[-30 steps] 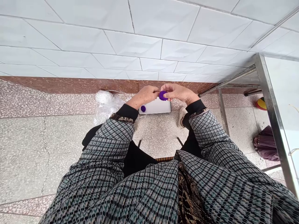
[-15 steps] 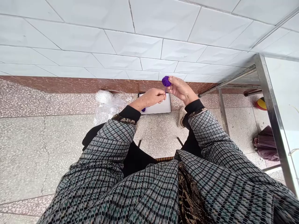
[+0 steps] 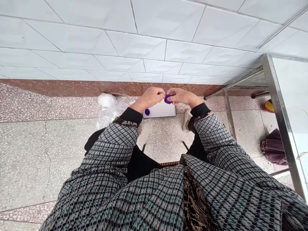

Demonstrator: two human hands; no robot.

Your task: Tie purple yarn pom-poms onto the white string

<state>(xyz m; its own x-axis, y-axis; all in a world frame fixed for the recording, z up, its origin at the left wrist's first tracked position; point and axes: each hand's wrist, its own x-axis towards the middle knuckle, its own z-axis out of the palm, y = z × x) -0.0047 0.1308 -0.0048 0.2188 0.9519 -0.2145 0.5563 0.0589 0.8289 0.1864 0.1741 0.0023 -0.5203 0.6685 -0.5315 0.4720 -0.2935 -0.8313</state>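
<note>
Over a shallow white tray [image 3: 162, 111], my right hand [image 3: 184, 97] grips a small ball of purple yarn [image 3: 168, 99] between thumb and fingers, which partly cover it. Close on its left side is my left hand [image 3: 151, 97], thumb and fingertips pinched together on the yarn's loose strand; hardly any of the strand shows between the hands. A second purple ball [image 3: 147, 112] rests at the left end of the tray, below my left wrist.
A white yarn ball [image 3: 106, 100] and clear plastic bag [image 3: 110, 114] lie on the floor left of the tray. A metal-framed table [image 3: 276, 93] stands at the right, near a folded dark umbrella [image 3: 274, 147]. The tiled wall [image 3: 154, 48] rises ahead.
My right hand has lowered and turned over with the purple ball, bringing it closer to my left fingertips. My left hand has shifted slightly left and up, showing the ball in the tray.
</note>
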